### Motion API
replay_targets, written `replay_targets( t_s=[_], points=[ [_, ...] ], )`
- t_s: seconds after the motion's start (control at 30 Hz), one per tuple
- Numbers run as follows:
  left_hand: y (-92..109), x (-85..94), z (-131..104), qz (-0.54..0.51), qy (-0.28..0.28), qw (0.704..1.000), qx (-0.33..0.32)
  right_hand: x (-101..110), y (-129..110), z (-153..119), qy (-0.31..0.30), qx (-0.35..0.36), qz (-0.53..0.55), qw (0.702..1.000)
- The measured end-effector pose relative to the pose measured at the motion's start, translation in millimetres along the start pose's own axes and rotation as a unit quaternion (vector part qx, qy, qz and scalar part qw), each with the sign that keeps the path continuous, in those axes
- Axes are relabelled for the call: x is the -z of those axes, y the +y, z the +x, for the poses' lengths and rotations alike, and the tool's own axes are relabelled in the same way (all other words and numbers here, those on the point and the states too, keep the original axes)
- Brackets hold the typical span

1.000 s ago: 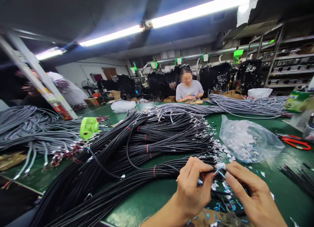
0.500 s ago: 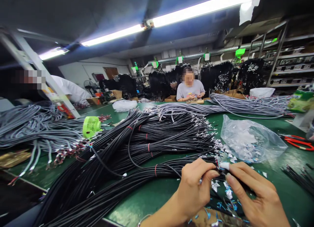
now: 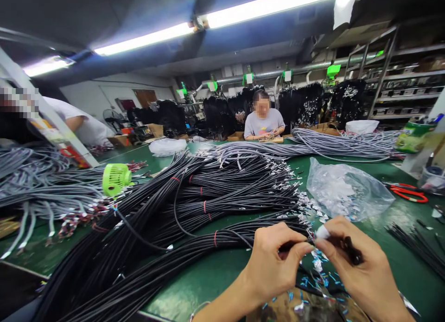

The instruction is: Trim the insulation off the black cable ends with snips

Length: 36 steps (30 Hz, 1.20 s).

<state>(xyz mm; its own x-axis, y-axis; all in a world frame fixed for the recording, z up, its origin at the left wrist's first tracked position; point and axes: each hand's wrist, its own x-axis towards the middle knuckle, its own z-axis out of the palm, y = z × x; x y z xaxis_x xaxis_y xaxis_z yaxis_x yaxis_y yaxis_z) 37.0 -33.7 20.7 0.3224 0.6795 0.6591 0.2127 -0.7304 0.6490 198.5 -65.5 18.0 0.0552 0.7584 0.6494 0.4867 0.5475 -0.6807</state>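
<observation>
My left hand [image 3: 274,259] is closed in a pinch around the end of a black cable, largely hidden by the fingers. Close against it, my right hand [image 3: 368,262] pinches at the same cable end with thumb and forefinger. A white cover [image 3: 322,232] wraps that forefinger's tip. Across the right palm lies a small dark tool [image 3: 352,251], its kind unclear. Bundles of black cable [image 3: 222,243], tied with red bands, stretch leftward from the hands. Below the hands lie blue and white scraps [image 3: 318,266] and a brown board [image 3: 278,308].
On the green table [image 3: 194,282] are a clear bag of scraps [image 3: 347,192], red-handled pliers [image 3: 408,192], black cables [image 3: 417,248] at right, grey cables [image 3: 340,143] behind, and a green fan [image 3: 116,179]. A co-worker [image 3: 264,120] sits opposite; another person [image 3: 76,120] bends at left.
The view has shifted slightly, so the table scene sits further left. My right hand has turned, showing the dark tool in its palm. My left hand keeps its pinch.
</observation>
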Motion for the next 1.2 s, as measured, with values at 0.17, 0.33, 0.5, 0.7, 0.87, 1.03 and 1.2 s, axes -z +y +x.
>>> replay_targets(
  t_s=[0.17,0.33,0.5,0.7,0.87,1.03,1.2],
  points=[
    [-3.9,0.7,3.3,-0.016,0.006,0.999,-0.034,-4.5,8.4,-4.4,-0.079,-0.147,0.138,0.976],
    [-4.6,1.1,8.1,-0.027,-0.024,0.999,0.024,-3.4,11.2,0.0,-0.124,-0.103,0.153,0.975],
    [-3.9,-2.5,5.9,0.008,-0.056,0.998,0.026,-8.8,11.1,-0.6,-0.072,-0.126,0.126,0.981],
    [-5.7,-3.5,5.5,-0.029,-0.086,0.992,0.088,-1.8,19.6,0.0,-0.070,-0.002,-0.010,0.998],
    [-3.5,-1.1,5.8,-0.016,-0.056,0.995,0.075,19.3,25.3,9.9,0.188,-0.093,-0.048,0.977],
    [-3.7,-2.6,4.6,0.021,-0.036,0.999,0.035,9.9,8.2,10.3,-0.043,-0.038,-0.025,0.998],
    [-6.1,-6.6,2.4,0.007,0.019,1.000,-0.020,1.8,14.9,6.6,-0.096,-0.116,0.062,0.987]
  ],
)
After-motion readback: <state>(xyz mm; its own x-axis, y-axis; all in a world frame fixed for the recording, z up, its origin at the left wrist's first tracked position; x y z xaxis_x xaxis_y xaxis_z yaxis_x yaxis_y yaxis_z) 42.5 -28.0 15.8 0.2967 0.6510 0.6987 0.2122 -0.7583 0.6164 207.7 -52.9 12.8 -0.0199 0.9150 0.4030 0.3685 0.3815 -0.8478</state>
